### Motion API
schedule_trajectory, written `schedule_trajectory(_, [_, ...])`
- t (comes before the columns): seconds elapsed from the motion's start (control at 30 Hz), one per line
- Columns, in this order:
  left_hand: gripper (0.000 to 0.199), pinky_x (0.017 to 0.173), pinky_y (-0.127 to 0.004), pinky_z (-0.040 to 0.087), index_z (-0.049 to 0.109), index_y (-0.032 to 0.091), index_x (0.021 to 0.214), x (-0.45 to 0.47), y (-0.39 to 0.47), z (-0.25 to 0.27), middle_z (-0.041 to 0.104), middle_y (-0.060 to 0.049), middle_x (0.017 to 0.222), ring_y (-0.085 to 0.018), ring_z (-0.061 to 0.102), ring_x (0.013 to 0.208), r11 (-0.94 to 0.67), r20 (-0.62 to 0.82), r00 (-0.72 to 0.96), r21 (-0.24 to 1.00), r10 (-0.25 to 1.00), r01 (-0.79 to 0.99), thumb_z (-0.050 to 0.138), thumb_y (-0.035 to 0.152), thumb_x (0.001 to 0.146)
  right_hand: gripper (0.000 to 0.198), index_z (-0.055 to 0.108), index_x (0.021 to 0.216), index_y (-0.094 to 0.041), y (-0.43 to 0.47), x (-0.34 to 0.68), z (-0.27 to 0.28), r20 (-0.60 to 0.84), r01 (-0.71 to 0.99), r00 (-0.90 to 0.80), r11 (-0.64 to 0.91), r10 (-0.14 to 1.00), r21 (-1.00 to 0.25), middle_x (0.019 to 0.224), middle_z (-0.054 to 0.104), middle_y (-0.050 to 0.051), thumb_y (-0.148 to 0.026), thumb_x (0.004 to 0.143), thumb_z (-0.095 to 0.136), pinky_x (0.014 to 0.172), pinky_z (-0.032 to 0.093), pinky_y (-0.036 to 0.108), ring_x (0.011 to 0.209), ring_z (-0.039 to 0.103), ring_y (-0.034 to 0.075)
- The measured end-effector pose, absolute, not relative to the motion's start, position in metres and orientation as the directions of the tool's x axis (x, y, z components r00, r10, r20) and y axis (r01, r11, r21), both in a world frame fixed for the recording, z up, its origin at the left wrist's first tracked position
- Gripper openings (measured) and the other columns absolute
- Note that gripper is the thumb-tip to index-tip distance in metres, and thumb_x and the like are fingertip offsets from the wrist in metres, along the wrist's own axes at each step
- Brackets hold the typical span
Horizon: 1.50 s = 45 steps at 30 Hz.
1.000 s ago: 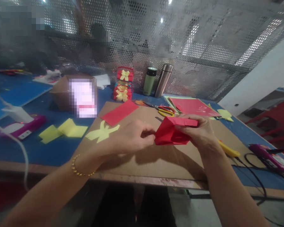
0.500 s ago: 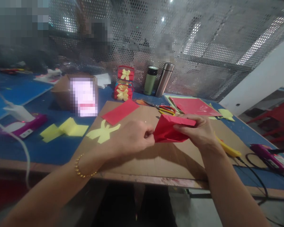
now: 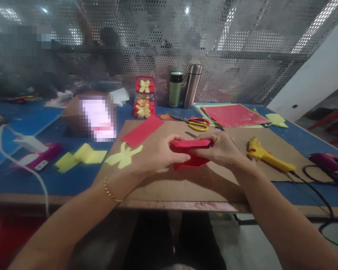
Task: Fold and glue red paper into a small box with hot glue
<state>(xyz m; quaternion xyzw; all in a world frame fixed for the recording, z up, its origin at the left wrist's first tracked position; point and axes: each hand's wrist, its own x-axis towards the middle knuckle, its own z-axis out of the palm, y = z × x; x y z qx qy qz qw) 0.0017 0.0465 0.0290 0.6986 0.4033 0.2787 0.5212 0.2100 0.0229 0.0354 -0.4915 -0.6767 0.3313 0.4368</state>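
Between my two hands is a folded red paper box (image 3: 190,162), held just above the brown cardboard sheet (image 3: 169,189). My left hand (image 3: 165,153) grips its left end, the thumb lying along the front. At the other end my right hand (image 3: 221,149) is closed on the box, with fingers reaching into its opening. To the left of my left hand lie a yellow paper bow cutout (image 3: 123,157) and a flat red paper strip (image 3: 143,130). Scissors (image 3: 198,123) with red and yellow handles rest beyond the box. A yellow glue gun (image 3: 270,157) lies right of my right hand.
Small red boxes with yellow bows (image 3: 144,97) stand at the back beside a green bottle (image 3: 175,90) and a steel flask (image 3: 193,87). Red sheets (image 3: 235,115) lie back right. Yellow paper pieces (image 3: 81,155), a lit phone (image 3: 98,118) and a purple power strip (image 3: 42,159) are left.
My left hand has shifted from pinching the box's left edge to gripping its end with the thumb in front. The box has turned level and moved slightly left. The view has shifted too.
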Motion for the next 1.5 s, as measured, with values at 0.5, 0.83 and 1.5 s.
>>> schedule_trajectory(0.5, [0.010,0.054,-0.022,0.050,0.064,0.016,0.080,0.001,0.030,0.052,0.061,0.000,0.075,-0.013,0.062,0.066,0.038,-0.229,0.561,0.943,0.795,0.331,0.067,0.016,0.071,0.011,0.071,0.063,-0.016,0.019,0.203,0.034,0.095,0.391,-0.240,0.185,0.966,-0.901,0.053,0.055,-0.004,-0.026,0.067,0.074,0.044,0.029,0.021,0.048,0.043,0.007])
schedule_trajectory(0.83, [0.013,0.050,-0.021,0.043,0.069,0.014,0.073,0.001,0.032,0.047,0.061,-0.001,0.071,-0.011,0.058,0.061,-0.018,-0.213,0.523,0.916,0.825,0.401,0.075,0.025,0.074,0.006,0.071,0.062,-0.017,0.022,0.207,0.032,0.038,0.433,-0.275,0.159,0.961,-0.887,0.051,0.052,-0.005,-0.021,0.066,0.070,0.042,0.026,0.021,0.048,0.041,0.007])
schedule_trajectory(1.5, [0.011,0.043,-0.023,0.027,0.064,0.017,0.064,-0.007,0.037,0.063,0.054,0.002,0.058,-0.011,0.047,0.051,-0.349,-0.244,0.654,0.687,0.716,0.638,0.066,0.024,0.073,0.012,0.062,0.058,-0.018,0.008,0.192,0.042,0.169,0.593,-0.354,0.361,0.920,-0.720,0.051,0.050,-0.005,-0.013,0.069,0.061,0.049,0.025,0.025,0.051,0.040,0.008])
